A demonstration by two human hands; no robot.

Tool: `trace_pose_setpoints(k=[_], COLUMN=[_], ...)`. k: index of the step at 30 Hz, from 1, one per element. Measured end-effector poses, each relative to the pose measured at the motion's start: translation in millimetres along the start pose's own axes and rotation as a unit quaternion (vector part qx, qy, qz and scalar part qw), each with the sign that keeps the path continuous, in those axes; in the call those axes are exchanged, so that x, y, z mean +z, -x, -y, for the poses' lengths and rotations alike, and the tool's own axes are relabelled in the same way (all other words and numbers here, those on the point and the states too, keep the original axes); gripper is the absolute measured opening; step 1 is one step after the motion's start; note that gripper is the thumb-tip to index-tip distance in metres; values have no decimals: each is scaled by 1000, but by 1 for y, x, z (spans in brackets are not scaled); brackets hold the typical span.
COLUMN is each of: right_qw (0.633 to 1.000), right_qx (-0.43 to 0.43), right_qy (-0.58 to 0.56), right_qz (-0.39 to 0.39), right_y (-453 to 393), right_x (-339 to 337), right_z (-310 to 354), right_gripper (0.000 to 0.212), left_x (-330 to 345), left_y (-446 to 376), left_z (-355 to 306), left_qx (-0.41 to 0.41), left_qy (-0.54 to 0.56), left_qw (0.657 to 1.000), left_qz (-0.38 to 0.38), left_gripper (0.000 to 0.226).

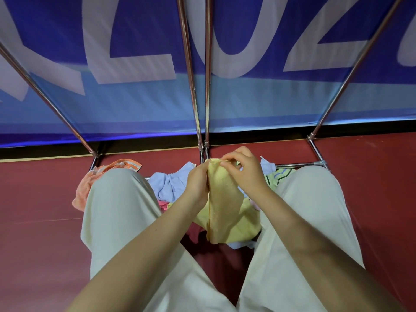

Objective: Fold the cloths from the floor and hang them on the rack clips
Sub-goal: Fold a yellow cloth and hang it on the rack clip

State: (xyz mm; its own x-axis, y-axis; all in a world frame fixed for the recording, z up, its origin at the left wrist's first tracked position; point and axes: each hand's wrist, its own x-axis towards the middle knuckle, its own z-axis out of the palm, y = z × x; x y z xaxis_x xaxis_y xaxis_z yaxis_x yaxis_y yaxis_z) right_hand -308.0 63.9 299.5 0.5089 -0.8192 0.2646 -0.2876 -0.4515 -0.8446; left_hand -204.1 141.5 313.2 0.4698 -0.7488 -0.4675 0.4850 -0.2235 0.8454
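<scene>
1. Head view: no bin or basket in sight; loose cloths heaped on the dark red floor (40, 221) between the knees of pale trousers (117, 210).
2. In the heap: a light blue cloth (167, 184) at left centre, an orange cloth (84, 188) partly under the left knee, a green-striped cloth (275, 177) beside the right knee, a bit of pink cloth (163, 204) showing low in the pile.
3. Yellow cloth (225, 206) lifted above the heap, held upright, folded lengthwise, lower end draped onto the pile.
4. Chrome rack poles (193, 86) rising from the floor just behind the heap, a low rack bar (299, 164) running along the floor behind it; blue banner (135, 41) with large pale letters behind the poles. Rack clips out of sight.
5. Left hand (197, 184) gripping the yellow cloth's left edge, fingers curled round the fabric.
6. Right hand (244, 171) pinching the top corner of the yellow cloth, fingers (227, 159) bent down onto the edge.
7. Both forearms bare, reaching forward between the knees, hands close together.
</scene>
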Motion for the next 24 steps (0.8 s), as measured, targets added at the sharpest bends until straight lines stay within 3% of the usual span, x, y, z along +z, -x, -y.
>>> trace_pose_setpoints(k=[4, 9, 13, 17, 21, 24], right_qw=[997, 997, 992, 981, 981, 979], right_qx=[-68, 30, 85, 114, 118, 133], right_qy=[40, -64, -95, -149, -153, -151], right_qz=[-25, 27, 5, -42, -29, -28], right_y=[-1, 2, 1, -1, 2, 5], right_x=[3, 6, 9, 7, 3, 2], right_z=[-1, 8, 9, 13, 17, 18], right_gripper=[5, 7, 11, 17, 7, 7], left_x=[-2, -4, -2, -2, -4, -3], left_y=[-4, -5, -6, -8, -6, 1], left_z=[4, 3, 6, 5, 3, 0], left_qx=[-6, 22, 61, 83, 101, 98], left_qy=[10, 1, -48, -84, -139, -153], left_qw=[1000, 1000, 997, 993, 985, 983], left_qz=[-25, -7, 22, 18, 8, 27], left_gripper=[26, 30, 31, 33, 28, 38])
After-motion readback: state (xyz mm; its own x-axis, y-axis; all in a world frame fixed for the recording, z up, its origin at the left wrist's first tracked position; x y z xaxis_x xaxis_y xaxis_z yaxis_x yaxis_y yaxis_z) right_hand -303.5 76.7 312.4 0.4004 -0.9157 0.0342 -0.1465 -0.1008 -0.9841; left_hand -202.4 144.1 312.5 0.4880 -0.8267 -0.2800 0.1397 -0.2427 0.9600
